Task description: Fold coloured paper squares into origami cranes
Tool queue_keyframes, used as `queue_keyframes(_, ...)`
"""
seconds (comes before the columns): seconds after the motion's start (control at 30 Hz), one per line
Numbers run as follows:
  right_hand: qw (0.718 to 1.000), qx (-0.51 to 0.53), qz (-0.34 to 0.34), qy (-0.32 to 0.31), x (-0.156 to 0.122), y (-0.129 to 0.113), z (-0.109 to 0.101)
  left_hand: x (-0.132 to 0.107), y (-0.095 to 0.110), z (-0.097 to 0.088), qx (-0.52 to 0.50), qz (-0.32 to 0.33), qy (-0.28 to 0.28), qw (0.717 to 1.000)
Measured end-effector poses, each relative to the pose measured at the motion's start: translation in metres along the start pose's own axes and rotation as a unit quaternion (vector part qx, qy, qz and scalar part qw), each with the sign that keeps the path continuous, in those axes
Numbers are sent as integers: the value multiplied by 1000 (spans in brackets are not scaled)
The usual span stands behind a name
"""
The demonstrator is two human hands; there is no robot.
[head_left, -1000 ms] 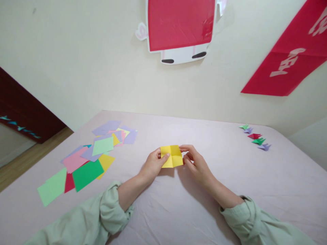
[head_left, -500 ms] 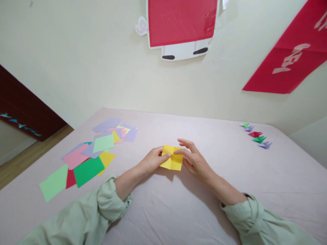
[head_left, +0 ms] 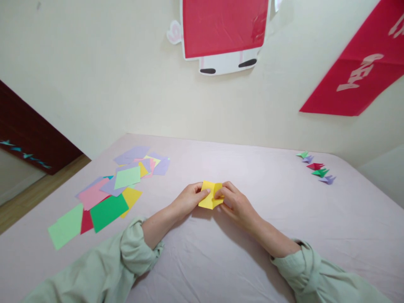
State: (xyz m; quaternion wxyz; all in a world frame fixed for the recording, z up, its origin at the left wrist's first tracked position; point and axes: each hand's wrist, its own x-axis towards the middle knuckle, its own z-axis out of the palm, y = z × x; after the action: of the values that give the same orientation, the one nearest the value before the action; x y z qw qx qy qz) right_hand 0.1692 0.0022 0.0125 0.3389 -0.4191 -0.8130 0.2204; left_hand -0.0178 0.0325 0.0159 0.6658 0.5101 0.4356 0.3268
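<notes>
A small yellow paper square (head_left: 209, 196), creased and partly folded, sits between both hands just above the pale pink cloth (head_left: 202, 256). My left hand (head_left: 188, 199) pinches its left edge with thumb on top. From the right, my right hand (head_left: 235, 202) grips the other edge with curled fingers, pushing that side inward. Both arms wear light green sleeves.
A loose spread of coloured paper squares (head_left: 107, 191) lies to the left. Several small folded paper figures (head_left: 316, 168) stand in a row at the far right. Red posters (head_left: 224, 27) hang on the wall behind. A wooden floor (head_left: 34, 193) shows past the left edge.
My right hand went from open fingers over the paper to a closed grip on its right edge. The yellow paper is narrower, folded in from the right. My left hand held still.
</notes>
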Motion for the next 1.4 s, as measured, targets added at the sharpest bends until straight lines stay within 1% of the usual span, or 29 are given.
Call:
queue_keyframes(0.07, 1000, 5, 10, 24, 0, 2, 1, 1, 0, 0, -22, 8, 11, 1000)
queue_keyframes(0.17, 996, 43, 38, 73, 0, 7, 1, 1, 0, 0, -100, 22, 36, 994)
queue_keyframes(0.23, 990, 74, 64, 98, 1, 9, 1, 1, -1, 2, -112, 33, 45, 992)
queue_keyframes(0.3, 986, 95, 83, 106, 1, 10, 1, 0, -2, 3, -68, 57, 43, 995)
queue_keyframes(0.37, 985, 104, 90, 101, 1, 9, 1, -1, -5, 5, -7, 88, 42, 995)
queue_keyframes(0.47, 984, 120, 92, 90, 1, 8, 2, 0, -10, 5, 48, 119, 58, 990)
queue_keyframes(0.57, 979, 142, 110, 102, 1, 8, 3, 2, -14, 5, 58, 130, 73, 987)
queue_keyframes(0.7, 970, 165, 135, 118, 1, 8, 3, 3, -14, 5, 59, 124, 75, 988)
queue_keyframes(0.8, 969, 177, 130, 113, 2, 7, 3, 1, -14, 6, 83, 141, 81, 983)
queue_keyframes(0.9, 972, 169, 120, 110, 2, 6, 1, -1, -13, 5, 138, 185, 90, 969)
queue_keyframes(1.03, 984, 106, 82, 115, 0, 7, 0, -3, -13, 3, 225, 249, 84, 938)
queue_keyframes(1.13, 993, 61, 45, 94, -1, 6, -1, -5, -12, 3, 248, 278, 77, 925)
queue_keyframes(1.27, 997, 35, 29, 64, 0, 1, -2, -9, -8, 7, 251, 282, 69, 924)
queue_keyframes(1.4, 996, 32, 35, 71, 1, -2, -2, -11, -6, 11, 233, 260, 67, 935)
